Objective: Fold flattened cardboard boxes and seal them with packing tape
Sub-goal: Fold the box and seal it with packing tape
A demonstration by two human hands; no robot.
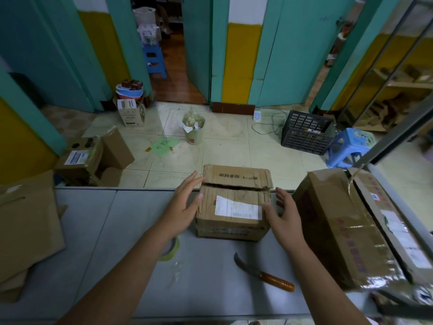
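As left hand [185,205], right hand [287,214] flank; box [234,200] between

This is a small, makeshift packing and storage room. A grey table [210,289] carries a labelled box [234,207], a bigger taped box [339,231], flattened cardboard [25,226], a tape roll [172,250] and a knife [264,273]. On the tiled floor [234,146] stand an opened box [79,160], a black crate [304,134], a bin [194,132] and a blue stool [349,146]. Stocked shelves [403,85] stand at the right.

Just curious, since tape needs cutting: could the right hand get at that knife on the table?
Probably yes. The knife lies uncovered on the table beside the right forearm; the right hand holds nothing.
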